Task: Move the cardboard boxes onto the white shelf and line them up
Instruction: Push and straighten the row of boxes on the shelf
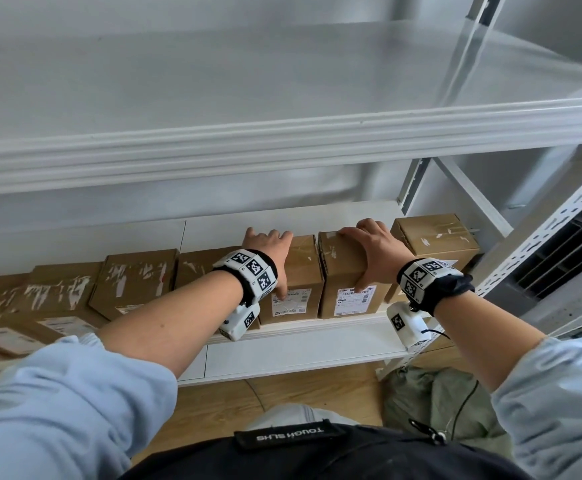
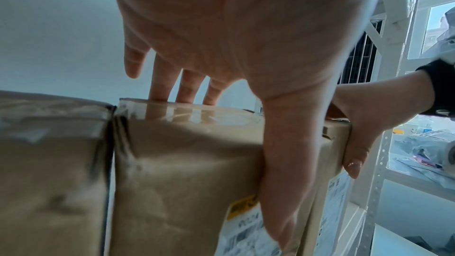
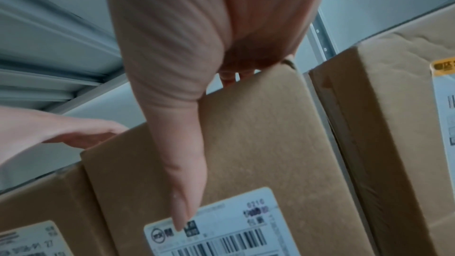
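Cardboard boxes in a row on the white shelf (image 1: 303,332), both hands squaring two of them.

Item: brown taped cartons with printed labels on the front face, standing side by side along the lower shelf board. Left hand (image 1: 271,251) lies over the top of the left box (image 1: 301,271), fingers reaching to its back edge, thumb down the front. Right hand (image 1: 372,249) grips the right box (image 1: 343,271) likewise, fingers curled over the top, thumb on the label. A third box (image 1: 436,240) stands just beside, at the shelf end; more lie to the left. Handling, by judgement: stiff-walled, seemingly light to moderate, glossy tape likely slippery; best held top-and-front or by opposite sides, then slid flush with neighbours.
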Demonstrator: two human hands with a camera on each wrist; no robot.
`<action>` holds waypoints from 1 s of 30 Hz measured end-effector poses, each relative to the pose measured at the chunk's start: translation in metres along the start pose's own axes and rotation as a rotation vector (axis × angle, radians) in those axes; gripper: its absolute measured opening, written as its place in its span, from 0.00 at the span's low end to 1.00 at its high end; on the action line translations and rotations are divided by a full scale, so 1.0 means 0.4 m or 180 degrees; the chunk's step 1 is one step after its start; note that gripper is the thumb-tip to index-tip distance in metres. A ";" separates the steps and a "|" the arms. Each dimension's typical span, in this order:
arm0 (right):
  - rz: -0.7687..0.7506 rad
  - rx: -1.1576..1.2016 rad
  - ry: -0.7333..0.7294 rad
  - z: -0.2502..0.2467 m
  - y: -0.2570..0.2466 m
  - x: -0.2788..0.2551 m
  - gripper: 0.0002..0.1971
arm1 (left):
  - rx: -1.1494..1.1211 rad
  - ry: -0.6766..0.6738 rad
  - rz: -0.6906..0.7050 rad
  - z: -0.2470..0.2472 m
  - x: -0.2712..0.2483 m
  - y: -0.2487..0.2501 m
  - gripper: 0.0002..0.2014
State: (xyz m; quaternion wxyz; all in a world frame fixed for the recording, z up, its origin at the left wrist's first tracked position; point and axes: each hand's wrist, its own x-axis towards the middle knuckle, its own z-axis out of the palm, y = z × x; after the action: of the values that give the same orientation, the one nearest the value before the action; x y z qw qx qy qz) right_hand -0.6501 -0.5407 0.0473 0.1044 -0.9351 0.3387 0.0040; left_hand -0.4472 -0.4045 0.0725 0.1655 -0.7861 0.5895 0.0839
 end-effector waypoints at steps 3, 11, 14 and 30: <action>-0.0045 -0.0003 -0.0031 -0.002 0.003 0.001 0.63 | -0.0037 -0.0017 -0.0044 -0.001 0.001 0.007 0.61; -0.0112 -0.0282 -0.0119 -0.001 0.004 -0.010 0.69 | -0.0468 0.0130 0.0120 -0.050 0.020 0.077 0.75; -0.0087 -0.0316 -0.0037 -0.013 0.031 -0.026 0.76 | -0.0446 0.0232 0.0260 -0.088 0.037 0.131 0.74; 0.0529 -0.0175 0.0012 -0.026 0.334 -0.032 0.67 | -0.0496 0.0198 0.0079 -0.093 0.097 0.272 0.57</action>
State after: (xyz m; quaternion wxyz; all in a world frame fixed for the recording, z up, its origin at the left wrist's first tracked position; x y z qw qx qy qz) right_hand -0.7453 -0.6347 0.0329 0.0773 -0.9062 0.4151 0.0202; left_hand -0.5423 -0.4799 0.0769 0.0844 -0.7915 0.5958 0.1070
